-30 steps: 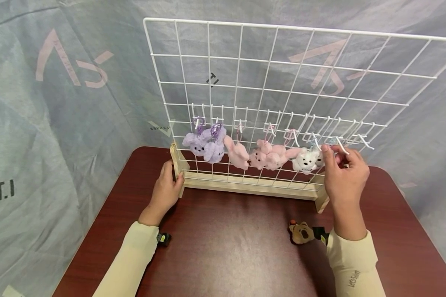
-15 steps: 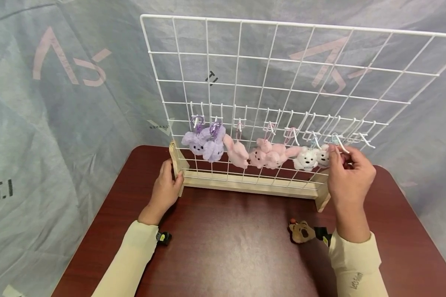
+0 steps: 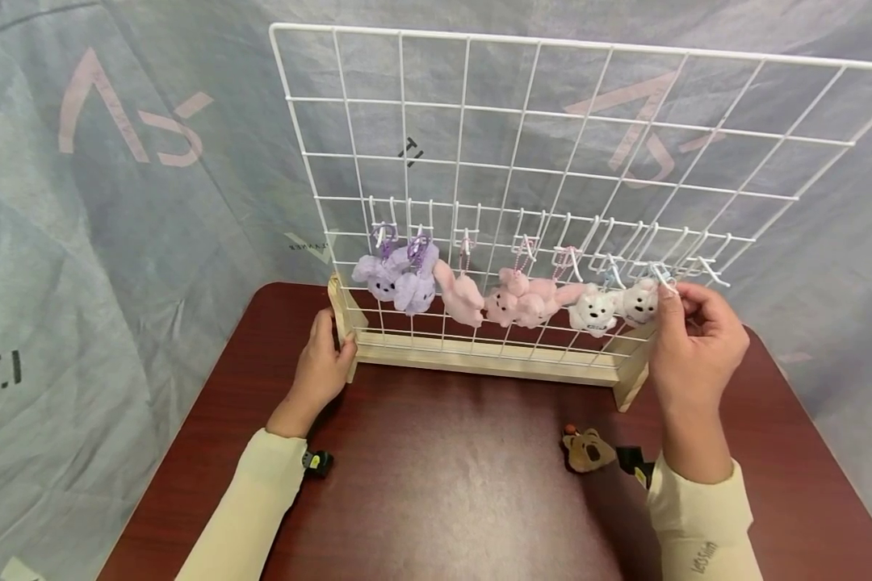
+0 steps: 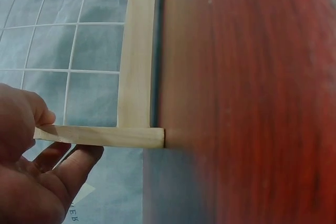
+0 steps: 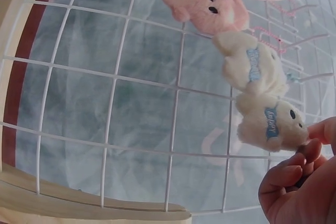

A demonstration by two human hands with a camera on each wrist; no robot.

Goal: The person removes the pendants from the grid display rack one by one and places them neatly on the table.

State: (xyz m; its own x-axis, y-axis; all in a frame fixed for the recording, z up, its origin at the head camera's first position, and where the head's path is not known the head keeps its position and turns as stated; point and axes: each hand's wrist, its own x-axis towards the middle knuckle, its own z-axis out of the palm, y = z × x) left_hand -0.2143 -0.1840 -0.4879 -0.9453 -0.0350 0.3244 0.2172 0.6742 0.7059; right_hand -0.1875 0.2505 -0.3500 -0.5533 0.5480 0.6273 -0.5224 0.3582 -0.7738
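A white wire grid rack (image 3: 465,105) stands in a light wooden base, with plush keychains hanging from its hooks. My left hand (image 3: 322,363) grips the wooden side post (image 4: 100,136) at the rack's left end, thumb on one face and fingers on the other. At the right, my right hand (image 3: 701,343) pinches the edge of the rightmost white bear keychain (image 3: 639,303) near its head; in the right wrist view its fingertips meet the bear plush by the ear. Another white bear (image 3: 594,311) hangs just left of it. Both white bears wear blue lettered patches in that view.
Farther left hang pink plush keychains (image 3: 461,298) and purple ones (image 3: 416,286). A bare white hook (image 3: 708,270) sticks out at the right end. On the dark red table (image 3: 436,476) a brown bear-shaped piece (image 3: 589,450) shows beside the right wrist's black strap.
My right hand has shifted right, and the rightmost white bear has come out from behind it and moved a little right, apart from its neighbour. The left hand keeps its hold on the post.
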